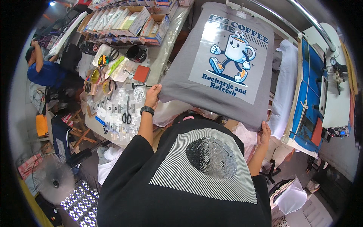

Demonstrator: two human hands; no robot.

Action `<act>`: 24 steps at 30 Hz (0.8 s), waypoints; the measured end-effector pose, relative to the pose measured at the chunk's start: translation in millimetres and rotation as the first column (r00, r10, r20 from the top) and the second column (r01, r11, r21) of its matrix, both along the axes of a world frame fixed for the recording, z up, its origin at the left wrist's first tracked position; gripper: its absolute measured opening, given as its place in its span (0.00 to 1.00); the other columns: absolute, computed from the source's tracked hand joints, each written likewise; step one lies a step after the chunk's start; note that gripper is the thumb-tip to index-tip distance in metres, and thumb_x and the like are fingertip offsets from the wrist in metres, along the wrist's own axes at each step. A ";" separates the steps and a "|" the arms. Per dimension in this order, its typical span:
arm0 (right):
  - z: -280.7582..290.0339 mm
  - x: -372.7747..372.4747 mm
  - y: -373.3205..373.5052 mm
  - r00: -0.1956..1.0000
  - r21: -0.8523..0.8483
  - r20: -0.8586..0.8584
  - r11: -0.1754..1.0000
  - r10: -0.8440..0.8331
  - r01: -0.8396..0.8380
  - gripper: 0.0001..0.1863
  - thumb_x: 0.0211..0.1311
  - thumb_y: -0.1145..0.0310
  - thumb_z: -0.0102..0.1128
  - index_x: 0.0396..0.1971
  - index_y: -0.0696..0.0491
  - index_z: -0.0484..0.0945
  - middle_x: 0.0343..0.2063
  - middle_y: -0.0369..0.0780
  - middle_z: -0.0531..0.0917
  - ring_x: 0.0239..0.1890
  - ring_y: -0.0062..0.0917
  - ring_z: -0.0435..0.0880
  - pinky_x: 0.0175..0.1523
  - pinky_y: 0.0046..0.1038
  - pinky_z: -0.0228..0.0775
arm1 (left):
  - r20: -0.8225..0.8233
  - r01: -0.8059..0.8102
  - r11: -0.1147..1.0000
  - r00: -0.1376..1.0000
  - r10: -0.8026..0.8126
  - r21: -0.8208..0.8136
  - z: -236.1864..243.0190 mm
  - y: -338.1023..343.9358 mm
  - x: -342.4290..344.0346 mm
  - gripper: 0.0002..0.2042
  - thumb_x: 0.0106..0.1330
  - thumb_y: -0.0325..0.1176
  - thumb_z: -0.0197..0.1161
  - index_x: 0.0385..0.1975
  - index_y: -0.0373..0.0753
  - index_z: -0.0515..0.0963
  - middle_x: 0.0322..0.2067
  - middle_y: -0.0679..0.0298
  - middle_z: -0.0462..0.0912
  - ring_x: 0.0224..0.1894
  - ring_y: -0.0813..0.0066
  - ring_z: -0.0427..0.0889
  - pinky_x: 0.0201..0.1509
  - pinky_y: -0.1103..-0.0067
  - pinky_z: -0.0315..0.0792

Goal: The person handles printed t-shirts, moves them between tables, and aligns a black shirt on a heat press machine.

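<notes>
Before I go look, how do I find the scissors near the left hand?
Find the cluttered table beside the grey shirt. Look left of the person's left hand, among clear plastic sheets. The scissors lie there, blades pointing away from the person; black loop handles stand out against the sheets.

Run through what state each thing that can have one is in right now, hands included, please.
Left hand: closed on the shirt's near left corner
Right hand: closed on the shirt's near right corner
Gray shirt: spread out, print side up
Nearer scissors: lying flat, blades seemingly closed
Cardboard boxes: open-topped, filled
Fan: blades blurred, apparently spinning
</notes>
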State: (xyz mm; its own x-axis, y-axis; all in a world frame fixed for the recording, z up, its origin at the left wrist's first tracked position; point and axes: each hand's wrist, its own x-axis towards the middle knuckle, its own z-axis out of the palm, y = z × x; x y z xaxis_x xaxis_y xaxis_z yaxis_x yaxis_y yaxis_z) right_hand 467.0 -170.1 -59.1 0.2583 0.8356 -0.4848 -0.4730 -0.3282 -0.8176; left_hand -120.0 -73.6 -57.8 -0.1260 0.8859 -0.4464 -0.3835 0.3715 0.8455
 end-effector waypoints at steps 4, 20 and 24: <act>10.5 -17.5 -7.1 0.983 -0.079 -0.040 0.980 0.178 -0.181 0.15 0.65 0.63 0.63 0.46 0.56 0.78 0.43 0.37 0.84 0.44 0.22 0.81 0.51 0.28 0.71 | 0.040 0.183 0.971 0.983 -0.178 -0.156 -14.4 -27.3 -12.2 0.12 0.70 0.41 0.61 0.42 0.39 0.78 0.35 0.74 0.78 0.38 0.86 0.74 0.44 0.84 0.67; -11.8 -22.6 -71.3 0.999 -0.039 -0.031 0.999 -0.023 0.022 0.06 0.65 0.68 0.63 0.37 0.52 0.78 0.36 0.33 0.83 0.39 0.18 0.80 0.48 0.24 0.72 | 0.025 0.082 0.987 0.997 -0.079 -0.141 -33.6 -81.8 -36.0 0.07 0.70 0.34 0.60 0.43 0.42 0.77 0.39 0.70 0.82 0.43 0.79 0.80 0.48 0.76 0.74; -11.7 -32.3 -66.2 0.996 -0.084 -0.009 0.992 -0.091 0.090 0.10 0.66 0.62 0.62 0.39 0.53 0.78 0.36 0.33 0.83 0.38 0.17 0.79 0.47 0.24 0.72 | -0.097 0.068 0.984 0.992 -0.085 -0.166 -42.8 -84.5 -50.5 0.08 0.69 0.35 0.62 0.43 0.41 0.77 0.38 0.71 0.81 0.41 0.82 0.79 0.44 0.78 0.73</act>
